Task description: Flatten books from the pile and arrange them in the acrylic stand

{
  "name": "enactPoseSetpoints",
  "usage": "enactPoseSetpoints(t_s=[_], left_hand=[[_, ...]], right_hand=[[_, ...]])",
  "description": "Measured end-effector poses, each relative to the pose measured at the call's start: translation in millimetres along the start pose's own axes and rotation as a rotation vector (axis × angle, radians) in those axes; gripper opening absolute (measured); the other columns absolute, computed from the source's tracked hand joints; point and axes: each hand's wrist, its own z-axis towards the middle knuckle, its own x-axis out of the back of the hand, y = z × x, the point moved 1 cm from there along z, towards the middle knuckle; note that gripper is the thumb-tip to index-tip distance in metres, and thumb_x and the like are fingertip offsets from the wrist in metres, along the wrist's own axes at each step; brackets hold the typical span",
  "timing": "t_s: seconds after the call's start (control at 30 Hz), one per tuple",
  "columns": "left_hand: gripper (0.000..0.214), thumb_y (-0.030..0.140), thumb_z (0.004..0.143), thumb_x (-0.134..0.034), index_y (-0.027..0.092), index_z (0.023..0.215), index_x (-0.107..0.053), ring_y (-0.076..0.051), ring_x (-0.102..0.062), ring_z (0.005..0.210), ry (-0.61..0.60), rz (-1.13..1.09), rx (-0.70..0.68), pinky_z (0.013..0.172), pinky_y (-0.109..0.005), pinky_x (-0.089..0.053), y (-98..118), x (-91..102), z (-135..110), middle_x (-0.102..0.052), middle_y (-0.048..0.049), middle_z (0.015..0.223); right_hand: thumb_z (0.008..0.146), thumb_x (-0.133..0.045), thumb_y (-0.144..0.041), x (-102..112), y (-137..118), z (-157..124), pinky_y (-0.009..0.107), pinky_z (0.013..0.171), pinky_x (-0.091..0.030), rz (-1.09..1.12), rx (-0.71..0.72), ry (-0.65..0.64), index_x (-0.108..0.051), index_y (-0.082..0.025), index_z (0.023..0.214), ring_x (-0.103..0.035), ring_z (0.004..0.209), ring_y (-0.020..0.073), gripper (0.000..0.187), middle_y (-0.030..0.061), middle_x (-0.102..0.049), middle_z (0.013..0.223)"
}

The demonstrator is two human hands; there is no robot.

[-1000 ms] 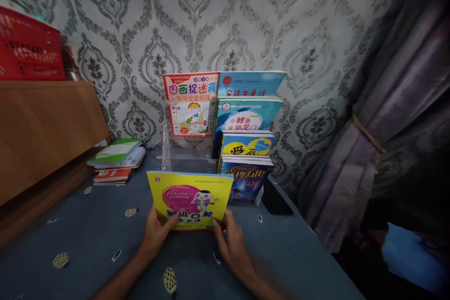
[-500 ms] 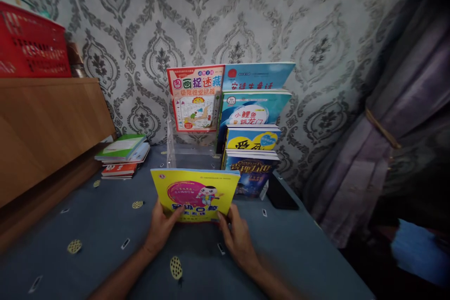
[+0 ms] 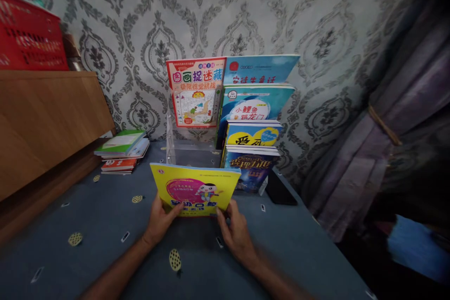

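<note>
Both my hands grip a yellow workbook (image 3: 225,187) by its lower corners, tilted with its cover towards me. My left hand (image 3: 160,220) closes on the left side, thumb on the cover; my right hand (image 3: 237,227) does the same on the right, and the other fingers are partly hidden behind. Just beyond the workbook stands a clear tiered book rack (image 3: 171,150). A red picture book (image 3: 197,93) sits at its upper left. Down its right side are a blue fairy-tale book (image 3: 260,68), a teal book (image 3: 256,103), yellow-and-blue books (image 3: 253,133) and dark blue books (image 3: 249,168).
A stack of books (image 3: 123,145) lies at the left beside a wooden cabinet (image 3: 49,126), which carries a red basket (image 3: 31,33). A black flat object (image 3: 281,190) rests right of the rack. A tied curtain (image 3: 355,173) hangs beyond the blue table's (image 3: 298,243) right edge.
The camera view has shifted slightly, so the rack and books appear a little higher. My hands keep hold of the yellow workbook, in nearly the same place before the rack.
</note>
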Motion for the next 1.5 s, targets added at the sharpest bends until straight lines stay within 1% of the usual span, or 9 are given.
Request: enactPoseSetpoints(t_s=[0.13, 0.3, 0.37, 0.63, 0.8, 1.0, 1.17, 1.37, 1.5], left_hand=[[0.052, 0.042, 0.06, -0.083, 0.021, 0.098, -0.055, -0.025, -0.072, 0.091, 0.015, 0.014, -0.014, 0.08, -0.035, -0.06, 3, 0.2, 0, -0.075, -0.0062, 0.096], [0.049, 0.042, 0.062, -0.081, 0.02, 0.098, -0.057, -0.025, -0.072, 0.091, -0.012, 0.029, -0.022, 0.079, -0.035, -0.06, 7, -0.5, 0, -0.075, -0.007, 0.097], [0.049, 0.043, 0.062, -0.081, 0.02, 0.098, -0.057, -0.024, -0.072, 0.09, -0.016, 0.027, -0.024, 0.079, -0.035, -0.06, 8, -1.2, 0, -0.075, -0.0069, 0.096], [0.049, 0.043, 0.06, -0.081, 0.02, 0.096, -0.055, -0.025, -0.072, 0.091, -0.002, 0.034, -0.005, 0.08, -0.036, -0.06, 12, -0.8, -1, -0.074, -0.0064, 0.095], [0.051, 0.045, 0.061, -0.081, 0.02, 0.097, -0.057, -0.025, -0.072, 0.092, -0.006, 0.037, -0.007, 0.081, -0.037, -0.06, 11, -1.1, -1, -0.075, -0.0078, 0.099], [0.053, 0.046, 0.063, -0.081, 0.019, 0.102, -0.058, -0.024, -0.071, 0.095, -0.043, 0.03, -0.009, 0.084, -0.036, -0.059, 6, 1.2, 0, -0.074, -0.0081, 0.103], [0.055, 0.048, 0.063, -0.081, 0.018, 0.105, -0.059, -0.024, -0.071, 0.094, -0.032, 0.058, -0.029, 0.084, -0.036, -0.059, 4, 2.3, 1, -0.074, -0.0077, 0.103], [0.046, 0.046, 0.066, -0.079, 0.019, 0.099, -0.062, -0.025, -0.072, 0.089, -0.09, 0.186, -0.065, 0.079, -0.037, -0.06, 10, 9.7, 7, -0.076, -0.008, 0.098], [0.041, 0.044, 0.066, -0.079, 0.02, 0.094, -0.063, -0.027, -0.072, 0.087, -0.122, 0.316, -0.129, 0.078, -0.038, -0.059, 18, 18.3, 11, -0.076, -0.0078, 0.094]], right_hand=[[0.099, -0.045, -0.033, 2, -3, 1, 0.025, 0.055, -0.05, 0.011, 0.001, -0.028, -0.049, -0.023, 0.097, -0.066, 0.062, 0.0173, 0.011, 0.0022, -0.068, 0.074], [0.098, -0.047, -0.031, 2, -6, 2, 0.024, 0.051, -0.046, -0.026, 0.037, 0.014, -0.049, -0.024, 0.098, -0.062, 0.056, 0.0166, 0.008, -0.0001, -0.065, 0.071], [0.098, -0.046, -0.031, 2, -6, 2, 0.024, 0.05, -0.045, -0.021, 0.045, 0.01, -0.049, -0.024, 0.098, -0.061, 0.055, 0.0162, 0.008, -0.0004, -0.064, 0.07], [0.098, -0.045, -0.032, 2, -8, 2, 0.025, 0.052, -0.045, -0.027, 0.008, -0.005, -0.047, -0.024, 0.096, -0.062, 0.058, 0.0172, 0.009, 0.0008, -0.065, 0.071], [0.098, -0.045, -0.034, 2, -6, 1, 0.026, 0.053, -0.047, -0.01, -0.029, -0.018, -0.047, -0.024, 0.094, -0.065, 0.062, 0.0181, 0.011, 0.002, -0.066, 0.073], [0.098, -0.045, -0.034, 2, -9, 3, 0.026, 0.055, -0.048, 0.012, -0.011, -0.005, -0.048, -0.024, 0.094, -0.066, 0.063, 0.0184, 0.011, 0.0027, -0.068, 0.076], [0.098, -0.044, -0.035, 2, -10, 3, 0.026, 0.054, -0.047, 0.027, -0.027, -0.038, -0.047, -0.023, 0.096, -0.064, 0.061, 0.0179, 0.012, 0.0019, -0.067, 0.074], [0.098, -0.046, -0.036, 12, -10, 11, 0.026, 0.058, -0.051, 0.003, -0.026, -0.074, -0.052, -0.022, 0.1, -0.065, 0.063, 0.0173, 0.015, 0.0032, -0.069, 0.078], [0.098, -0.046, -0.033, 22, -18, 22, 0.026, 0.064, -0.056, 0.041, 0.009, -0.07, -0.055, -0.021, 0.112, -0.068, 0.071, 0.017, 0.02, 0.0067, -0.072, 0.095]])
